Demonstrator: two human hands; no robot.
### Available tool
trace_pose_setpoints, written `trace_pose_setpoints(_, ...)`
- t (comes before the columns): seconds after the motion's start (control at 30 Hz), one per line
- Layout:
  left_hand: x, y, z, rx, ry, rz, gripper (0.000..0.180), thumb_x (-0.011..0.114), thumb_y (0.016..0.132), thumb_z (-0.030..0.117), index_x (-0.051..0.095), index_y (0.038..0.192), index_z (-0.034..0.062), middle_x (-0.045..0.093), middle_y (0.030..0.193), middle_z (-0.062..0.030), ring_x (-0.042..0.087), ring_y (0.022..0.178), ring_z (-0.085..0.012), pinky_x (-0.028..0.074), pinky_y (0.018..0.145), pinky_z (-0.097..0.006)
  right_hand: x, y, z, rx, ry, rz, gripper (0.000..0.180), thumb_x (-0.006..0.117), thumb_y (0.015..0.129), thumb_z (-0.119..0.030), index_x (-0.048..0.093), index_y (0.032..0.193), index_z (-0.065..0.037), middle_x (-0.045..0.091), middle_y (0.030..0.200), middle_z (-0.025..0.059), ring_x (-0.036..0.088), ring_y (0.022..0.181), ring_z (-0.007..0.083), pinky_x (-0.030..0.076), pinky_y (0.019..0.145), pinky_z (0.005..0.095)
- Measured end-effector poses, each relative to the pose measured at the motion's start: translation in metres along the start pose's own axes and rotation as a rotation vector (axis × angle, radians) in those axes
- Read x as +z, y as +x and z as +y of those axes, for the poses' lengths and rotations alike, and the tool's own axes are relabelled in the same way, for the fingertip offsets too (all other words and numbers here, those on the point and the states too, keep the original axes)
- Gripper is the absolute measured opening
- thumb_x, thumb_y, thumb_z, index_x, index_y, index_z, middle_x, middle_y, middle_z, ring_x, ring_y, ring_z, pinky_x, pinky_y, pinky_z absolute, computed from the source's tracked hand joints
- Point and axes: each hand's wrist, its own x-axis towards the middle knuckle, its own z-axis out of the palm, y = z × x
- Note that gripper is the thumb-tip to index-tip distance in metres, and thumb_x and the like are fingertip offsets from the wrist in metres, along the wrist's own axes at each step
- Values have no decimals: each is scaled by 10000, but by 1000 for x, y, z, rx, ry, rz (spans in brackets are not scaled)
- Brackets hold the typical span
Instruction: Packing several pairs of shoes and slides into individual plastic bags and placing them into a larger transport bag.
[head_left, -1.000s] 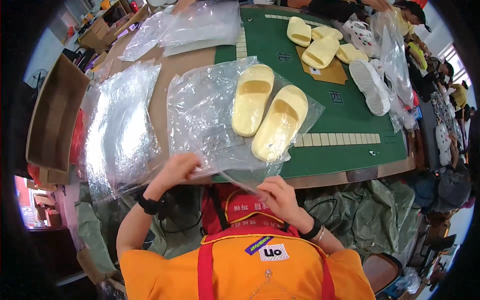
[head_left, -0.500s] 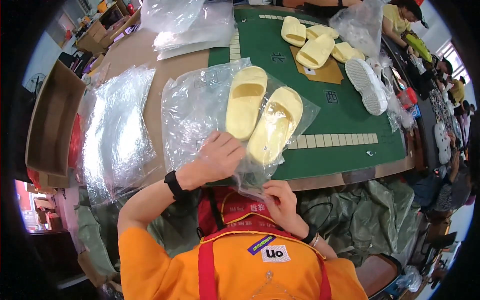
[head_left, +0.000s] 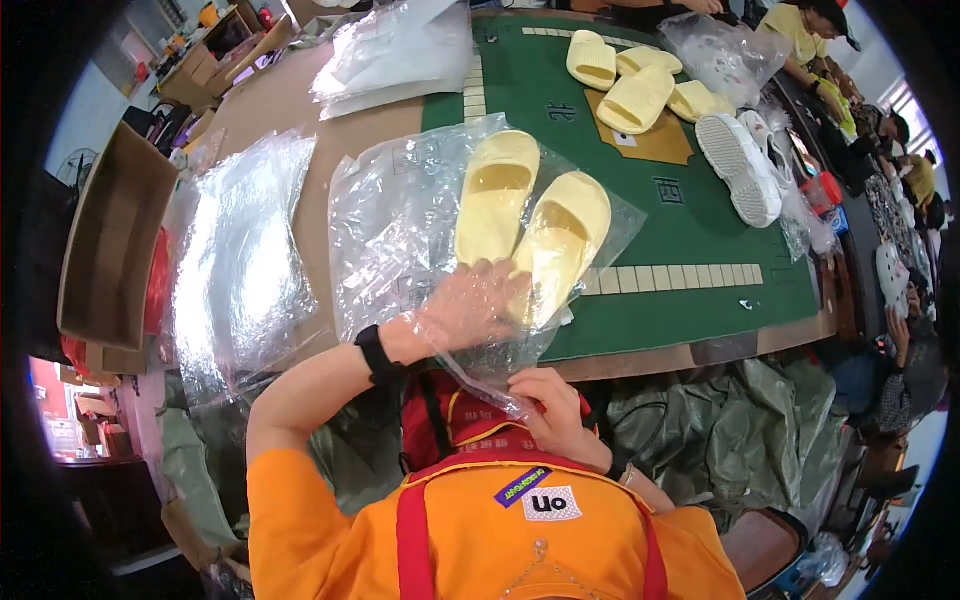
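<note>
Two pale yellow slippers, a left one (head_left: 497,195) and a right one (head_left: 566,240), lie side by side inside a clear plastic bag (head_left: 385,215) on the table's near edge. My left hand (head_left: 470,302) reaches into the bag through its near end, with film over its back. Its fingers are stretched out against the heel ends of the slippers, not wrapped round them. Lower and to the right, my right hand (head_left: 555,408) pinches the edge of the bag's mouth, pulling the film toward my body.
Flat clear bags (head_left: 243,260) are spread at the left, and another stack (head_left: 395,60) lies at the back. More yellow slippers (head_left: 640,98) and a white shoe (head_left: 740,168) rest at the far right. An upright cardboard box (head_left: 115,240) stands far left. People work beyond the right edge.
My left hand has moved from gripping the bag's near edge to inside it, its fingers now stretched to the slippers' heels. My right hand keeps its pinch, slightly lower.
</note>
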Motion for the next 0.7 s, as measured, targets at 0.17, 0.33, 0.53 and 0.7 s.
trace_pose_setpoints(0.17,19,13,6,205,249,55,424,637,642,238,532,1019,74,505,973,-105,534,873,-263,443,649,-418,-8,1,-4,29,-16,-61,203,614,708,38,563,894,-23,602,857,125,587,742,282,479,636,332)
trace_pose_setpoints(0.33,27,21,1,76,190,-216,457,613,708,334,534,1092,100,469,1129,-81,448,1027,-264,407,755,-438,-11,3,2,30,-51,-33,181,622,716,21,570,881,-29,604,828,117,587,715,277,477,630,331)
trace_pose_setpoints(0.53,34,25,-28,-271,286,201,590,601,742,361,444,1215,45,425,1190,-242,359,1150,-417,334,862,-531,-11,1,1,48,-49,-32,186,630,707,29,570,875,-27,600,809,113,583,707,277,472,616,326)
trace_pose_setpoints(0.7,28,26,-49,-577,-269,80,722,652,702,343,361,1274,12,316,1310,-271,298,1214,-408,270,994,-476,-13,-6,6,87,-60,2,182,628,709,34,563,869,-24,591,796,112,580,697,278,466,606,327)
